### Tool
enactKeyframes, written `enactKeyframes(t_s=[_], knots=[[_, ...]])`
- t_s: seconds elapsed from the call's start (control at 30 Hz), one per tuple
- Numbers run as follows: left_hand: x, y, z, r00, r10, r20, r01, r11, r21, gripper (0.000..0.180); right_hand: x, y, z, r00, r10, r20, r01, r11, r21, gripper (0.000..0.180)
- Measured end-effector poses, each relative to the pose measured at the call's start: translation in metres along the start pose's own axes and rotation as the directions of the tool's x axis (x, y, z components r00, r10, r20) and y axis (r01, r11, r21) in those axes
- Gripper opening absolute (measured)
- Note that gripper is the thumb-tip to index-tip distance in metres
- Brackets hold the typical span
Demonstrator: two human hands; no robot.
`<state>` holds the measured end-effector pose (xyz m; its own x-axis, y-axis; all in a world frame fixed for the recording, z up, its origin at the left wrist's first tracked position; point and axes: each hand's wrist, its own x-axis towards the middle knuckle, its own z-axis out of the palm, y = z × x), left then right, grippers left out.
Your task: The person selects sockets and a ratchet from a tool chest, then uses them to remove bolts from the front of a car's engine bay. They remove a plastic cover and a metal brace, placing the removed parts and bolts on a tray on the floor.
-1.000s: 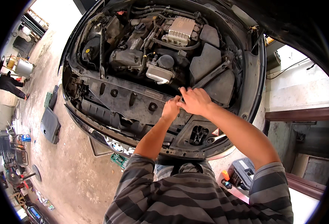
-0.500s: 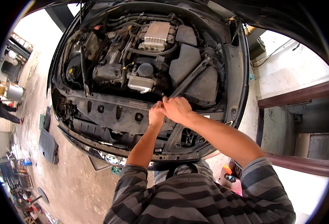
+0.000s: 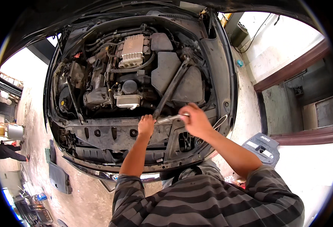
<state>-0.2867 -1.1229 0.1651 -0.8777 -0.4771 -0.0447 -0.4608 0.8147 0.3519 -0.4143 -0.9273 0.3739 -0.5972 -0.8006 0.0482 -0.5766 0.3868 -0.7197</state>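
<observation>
My right hand [image 3: 196,121] holds the wrench [image 3: 169,118], pointing about nine o'clock at my left hand [image 3: 146,125], whose grip I can't tell.

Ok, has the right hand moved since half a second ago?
Yes: the right hand has moved rightward, away from the lower end of the black diagonal brace.
</observation>
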Motion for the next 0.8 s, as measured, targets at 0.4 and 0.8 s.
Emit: enactKeyframes(t_s=[0.4,0.8], knots=[[0.007,0.015,0.003,0.989,-0.131,0.074,0.106,0.955,0.276,0.035,-0.193,0.135,-0.032,0.696,0.699,0.164,-0.677,0.563,0.475,0.024],[0.014,0.031,-0.002,0.913,-0.319,0.253,0.254,0.932,0.260,0.039,-0.272,0.169,-0.002,0.683,0.391,0.617,-0.688,0.063,0.723,0.026]])
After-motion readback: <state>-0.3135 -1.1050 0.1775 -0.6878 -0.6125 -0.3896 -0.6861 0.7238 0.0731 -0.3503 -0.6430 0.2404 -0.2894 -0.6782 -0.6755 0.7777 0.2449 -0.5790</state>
